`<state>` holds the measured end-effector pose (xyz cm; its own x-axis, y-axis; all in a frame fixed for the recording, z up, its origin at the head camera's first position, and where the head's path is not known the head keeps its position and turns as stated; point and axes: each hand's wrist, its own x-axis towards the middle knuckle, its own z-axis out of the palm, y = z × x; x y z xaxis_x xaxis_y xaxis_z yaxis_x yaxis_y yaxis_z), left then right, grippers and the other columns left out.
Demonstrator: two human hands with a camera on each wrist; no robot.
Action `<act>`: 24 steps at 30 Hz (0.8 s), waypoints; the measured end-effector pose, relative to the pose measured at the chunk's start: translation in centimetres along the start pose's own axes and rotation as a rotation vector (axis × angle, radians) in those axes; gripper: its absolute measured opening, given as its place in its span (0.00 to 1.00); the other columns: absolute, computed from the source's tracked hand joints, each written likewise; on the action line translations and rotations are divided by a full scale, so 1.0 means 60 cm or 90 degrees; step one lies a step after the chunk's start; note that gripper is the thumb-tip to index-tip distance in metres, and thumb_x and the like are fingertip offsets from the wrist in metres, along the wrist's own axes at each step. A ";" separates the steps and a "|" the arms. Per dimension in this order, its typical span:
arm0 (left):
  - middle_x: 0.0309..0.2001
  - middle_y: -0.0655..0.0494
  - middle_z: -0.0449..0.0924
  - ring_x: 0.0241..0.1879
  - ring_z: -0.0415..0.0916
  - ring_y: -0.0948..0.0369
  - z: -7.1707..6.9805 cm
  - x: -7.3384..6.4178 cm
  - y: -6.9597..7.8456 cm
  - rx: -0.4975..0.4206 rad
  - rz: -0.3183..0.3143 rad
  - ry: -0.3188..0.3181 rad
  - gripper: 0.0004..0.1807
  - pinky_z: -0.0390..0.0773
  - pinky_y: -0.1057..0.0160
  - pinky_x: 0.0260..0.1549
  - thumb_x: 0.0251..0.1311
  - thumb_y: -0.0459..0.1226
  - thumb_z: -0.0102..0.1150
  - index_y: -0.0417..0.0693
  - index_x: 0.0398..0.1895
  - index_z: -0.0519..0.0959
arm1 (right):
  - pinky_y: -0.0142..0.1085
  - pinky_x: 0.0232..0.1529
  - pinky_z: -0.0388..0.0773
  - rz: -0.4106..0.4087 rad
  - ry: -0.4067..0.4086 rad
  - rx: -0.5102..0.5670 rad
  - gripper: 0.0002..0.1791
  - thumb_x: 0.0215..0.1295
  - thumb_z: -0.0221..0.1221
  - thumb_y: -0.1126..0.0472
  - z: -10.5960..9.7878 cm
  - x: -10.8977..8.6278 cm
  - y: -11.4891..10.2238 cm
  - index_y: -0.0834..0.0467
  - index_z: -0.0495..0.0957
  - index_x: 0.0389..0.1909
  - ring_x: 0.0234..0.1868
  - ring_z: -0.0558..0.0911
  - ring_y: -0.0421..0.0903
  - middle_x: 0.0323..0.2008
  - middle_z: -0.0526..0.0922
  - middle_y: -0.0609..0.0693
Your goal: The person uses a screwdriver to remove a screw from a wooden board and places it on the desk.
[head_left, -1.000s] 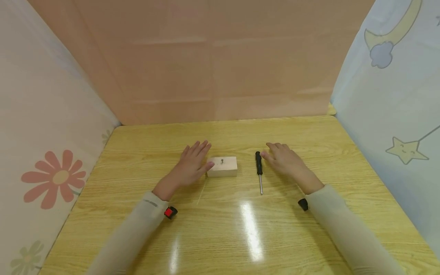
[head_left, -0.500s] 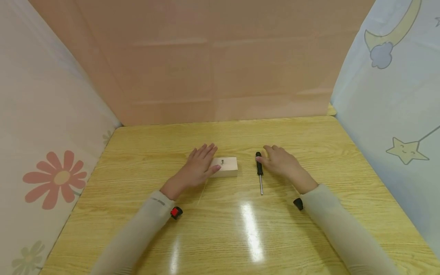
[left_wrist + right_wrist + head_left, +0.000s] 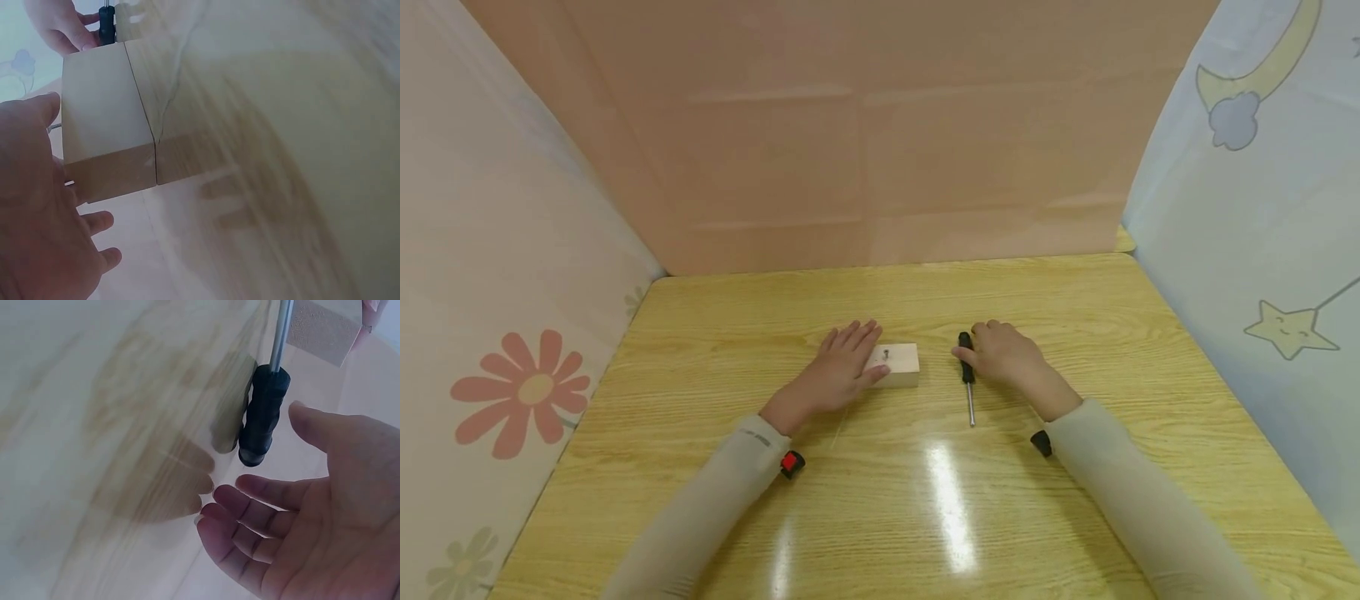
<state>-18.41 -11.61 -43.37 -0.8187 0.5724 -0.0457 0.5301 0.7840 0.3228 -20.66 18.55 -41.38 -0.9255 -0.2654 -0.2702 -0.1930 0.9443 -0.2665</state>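
A pale wooden block (image 3: 904,360) lies at mid-table, with a small metal screw (image 3: 886,355) standing in its top. My left hand (image 3: 835,372) overlaps the block's left end, fingers fairly straight and thumb near the front side. In the left wrist view, the thumb and fingers (image 3: 103,222) spread around the block's end. To the right lies a screwdriver (image 3: 967,371) with a black handle, its metal shaft toward me. Over the handle, my right hand (image 3: 1006,360) hovers with thumb across it. The right wrist view shows a gap between the relaxed fingers and the handle (image 3: 264,419).
The wood-grain table (image 3: 880,517) ends at an orange-brown backdrop (image 3: 865,167). White printed cloths rise on the left (image 3: 490,250) and right (image 3: 1247,225). Black wrist devices (image 3: 792,463) sit below both cuffs.
My left hand has moved right, further over the block. The right hand has moved left, its thumb now across the screwdriver handle. Block and screwdriver have stayed in place.
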 end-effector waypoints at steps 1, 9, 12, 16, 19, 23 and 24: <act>0.82 0.47 0.42 0.80 0.38 0.45 0.001 0.001 0.000 -0.001 -0.001 -0.003 0.42 0.38 0.37 0.75 0.78 0.61 0.32 0.44 0.82 0.45 | 0.59 0.56 0.75 0.000 0.001 -0.001 0.38 0.77 0.50 0.39 0.001 0.001 0.000 0.71 0.69 0.66 0.60 0.76 0.65 0.61 0.74 0.69; 0.82 0.48 0.43 0.81 0.39 0.47 0.005 0.009 0.004 -0.004 -0.012 -0.031 0.43 0.39 0.38 0.75 0.77 0.63 0.29 0.45 0.83 0.43 | 0.44 0.35 0.74 0.011 -0.016 0.004 0.33 0.74 0.53 0.37 0.004 0.016 -0.002 0.67 0.75 0.52 0.37 0.78 0.52 0.45 0.80 0.60; 0.82 0.48 0.43 0.81 0.39 0.47 0.004 0.010 0.006 -0.002 -0.018 -0.039 0.44 0.38 0.39 0.75 0.76 0.64 0.29 0.47 0.83 0.41 | 0.42 0.31 0.71 0.020 -0.029 0.013 0.32 0.74 0.54 0.38 0.002 0.022 -0.004 0.67 0.74 0.52 0.33 0.76 0.51 0.41 0.80 0.59; 0.82 0.49 0.43 0.81 0.39 0.48 0.002 0.012 0.010 0.005 -0.030 -0.046 0.45 0.37 0.40 0.76 0.75 0.66 0.28 0.48 0.83 0.41 | 0.40 0.28 0.70 0.032 -0.046 0.028 0.32 0.72 0.57 0.39 0.001 0.029 -0.006 0.67 0.72 0.53 0.30 0.75 0.51 0.37 0.79 0.58; 0.82 0.50 0.45 0.81 0.39 0.48 0.004 0.014 0.010 0.010 -0.034 -0.050 0.46 0.37 0.40 0.76 0.74 0.67 0.28 0.48 0.83 0.42 | 0.38 0.27 0.69 0.030 -0.052 0.052 0.29 0.72 0.58 0.43 0.002 0.036 -0.005 0.68 0.71 0.52 0.29 0.75 0.50 0.35 0.78 0.57; 0.81 0.50 0.49 0.81 0.41 0.49 0.004 0.015 0.009 0.011 -0.036 -0.054 0.45 0.39 0.40 0.76 0.74 0.67 0.29 0.50 0.83 0.45 | 0.36 0.28 0.71 0.015 -0.040 0.109 0.27 0.72 0.59 0.50 0.001 0.041 -0.003 0.70 0.71 0.56 0.30 0.76 0.49 0.40 0.80 0.61; 0.81 0.50 0.50 0.80 0.41 0.49 0.003 0.015 0.010 0.010 -0.035 -0.055 0.45 0.39 0.40 0.75 0.74 0.67 0.29 0.50 0.83 0.45 | 0.36 0.28 0.72 0.015 -0.038 0.124 0.27 0.72 0.58 0.51 0.000 0.041 -0.003 0.70 0.70 0.58 0.30 0.77 0.49 0.42 0.81 0.62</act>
<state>-18.81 -10.58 -43.41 -0.8253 0.5458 -0.1446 0.4882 0.8185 0.3030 -22.92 17.73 -42.01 -0.9069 -0.2602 -0.3314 -0.0993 0.8964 -0.4320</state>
